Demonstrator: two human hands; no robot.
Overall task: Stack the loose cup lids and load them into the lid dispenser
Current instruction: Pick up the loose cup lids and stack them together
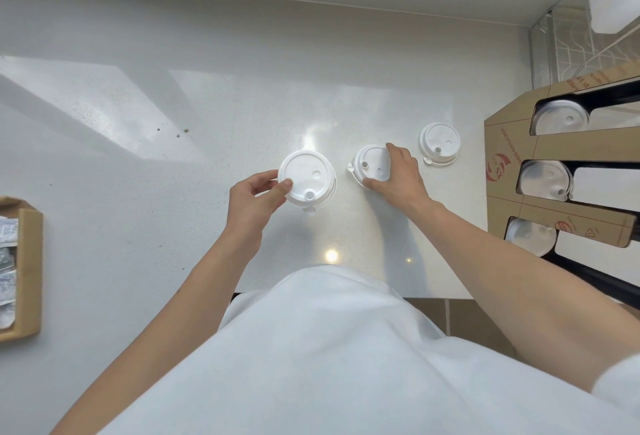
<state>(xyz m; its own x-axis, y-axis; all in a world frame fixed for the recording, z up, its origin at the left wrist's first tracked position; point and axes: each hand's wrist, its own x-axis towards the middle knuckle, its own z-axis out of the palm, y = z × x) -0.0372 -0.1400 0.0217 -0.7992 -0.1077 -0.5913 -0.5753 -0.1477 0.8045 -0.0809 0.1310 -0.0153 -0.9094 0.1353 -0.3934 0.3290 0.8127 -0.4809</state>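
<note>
My left hand [254, 197] grips a short stack of white cup lids [306, 178] by its left rim, just above the white counter. My right hand [398, 175] closes over a second white lid [370, 164] lying on the counter, thumb at its near edge and fingers at its far edge. A third lid or small lid stack [439, 144] rests alone farther right. The cardboard lid dispenser [505, 157] stands at the right edge, with white lids showing in its three slots.
The white counter [173, 157] runs left and back to a wall. A cardboard box [29, 272] holding plastic-wrapped packets sits at the left edge. The counter's front edge lies near my body, with brown floor tiles beyond at the lower right.
</note>
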